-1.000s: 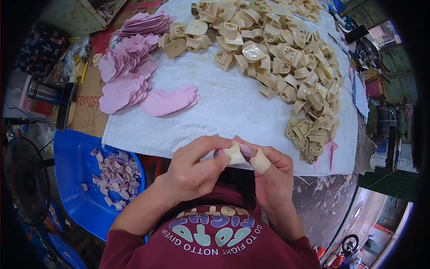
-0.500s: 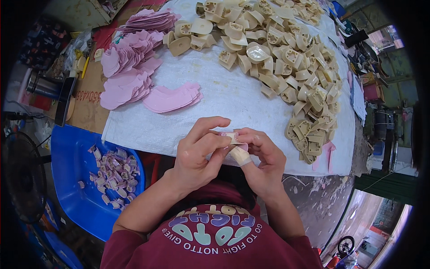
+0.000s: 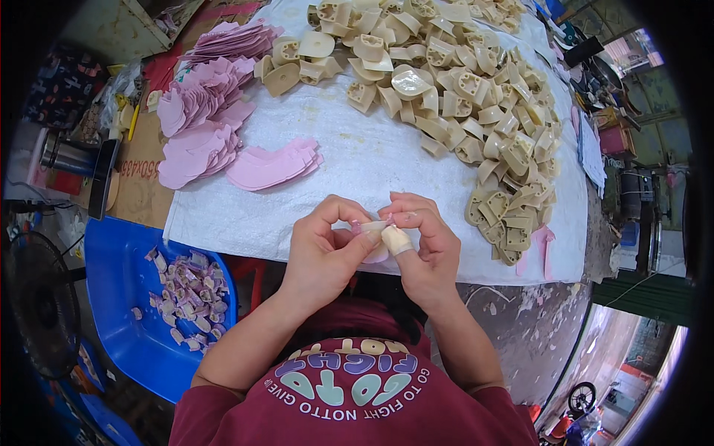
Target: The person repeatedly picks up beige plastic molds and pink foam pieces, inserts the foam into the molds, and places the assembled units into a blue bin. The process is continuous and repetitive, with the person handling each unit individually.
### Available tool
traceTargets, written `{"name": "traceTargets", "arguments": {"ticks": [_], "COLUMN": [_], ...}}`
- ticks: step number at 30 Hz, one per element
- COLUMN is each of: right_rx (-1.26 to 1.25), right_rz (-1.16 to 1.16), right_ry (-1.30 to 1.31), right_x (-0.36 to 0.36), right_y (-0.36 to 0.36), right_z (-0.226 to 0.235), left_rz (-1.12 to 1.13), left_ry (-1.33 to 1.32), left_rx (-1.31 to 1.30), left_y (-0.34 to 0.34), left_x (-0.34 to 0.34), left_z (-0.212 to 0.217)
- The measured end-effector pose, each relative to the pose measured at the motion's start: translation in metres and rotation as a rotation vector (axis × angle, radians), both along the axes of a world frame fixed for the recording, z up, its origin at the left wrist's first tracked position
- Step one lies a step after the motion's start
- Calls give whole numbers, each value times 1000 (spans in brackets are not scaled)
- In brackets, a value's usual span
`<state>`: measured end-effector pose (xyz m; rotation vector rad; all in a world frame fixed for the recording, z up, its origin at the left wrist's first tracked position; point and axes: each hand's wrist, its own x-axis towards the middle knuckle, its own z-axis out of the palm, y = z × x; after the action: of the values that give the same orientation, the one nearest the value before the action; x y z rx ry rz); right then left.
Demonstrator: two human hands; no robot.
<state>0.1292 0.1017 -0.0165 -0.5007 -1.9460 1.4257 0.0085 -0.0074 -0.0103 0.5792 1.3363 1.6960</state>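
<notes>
Between my two hands, just over the near edge of the white-covered table, is a small beige shoe heel [image 3: 373, 226] partly wrapped in pink sheet material. My left hand [image 3: 323, 249] pinches it with thumb and forefinger. From the other side my right hand [image 3: 430, 249] grips it, fingertips at its pink edge. A pale wrap [image 3: 396, 240] covers the right thumb. Fingers hide much of the heel. Further off lies a fan of cut pink pieces [image 3: 271, 163], beside stacked pink pieces [image 3: 204, 97]. Bare beige heels [image 3: 446, 82] form a large heap at the far right.
At the lower left a blue basin [image 3: 123, 327] holds several pink-wrapped heels [image 3: 192, 293]. A black fan [image 3: 37, 297] stands beyond it. On the brown board [image 3: 145, 167] at left is a dark metal cylinder [image 3: 67, 154]. Pink scraps [image 3: 545, 249] lie at the table's right edge.
Both hands have shifted slightly left and turned the heel, so a pale strip now shows between the fingertips. The right forefinger has moved along the pink edge. My head view has shifted slightly.
</notes>
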Motion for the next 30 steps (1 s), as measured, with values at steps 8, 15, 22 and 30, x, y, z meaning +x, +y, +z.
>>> {"name": "traceTargets", "arguments": {"ticks": [8, 15, 22, 30], "right_rx": [-47, 149, 65, -619], "right_rz": [97, -107, -76, 237], "right_ry": [-107, -80, 30, 139], "right_x": [3, -3, -5, -21], "right_y": [8, 12, -23, -16], "right_z": [5, 9, 13, 10], "left_rz": [-152, 101, 9, 33], "left_ry": [342, 104, -799, -481], "left_rx": [-43, 79, 263, 225], "left_y": [1, 10, 7, 7], "left_x": [-19, 2, -3, 6], "left_z": [7, 2, 15, 25]}}
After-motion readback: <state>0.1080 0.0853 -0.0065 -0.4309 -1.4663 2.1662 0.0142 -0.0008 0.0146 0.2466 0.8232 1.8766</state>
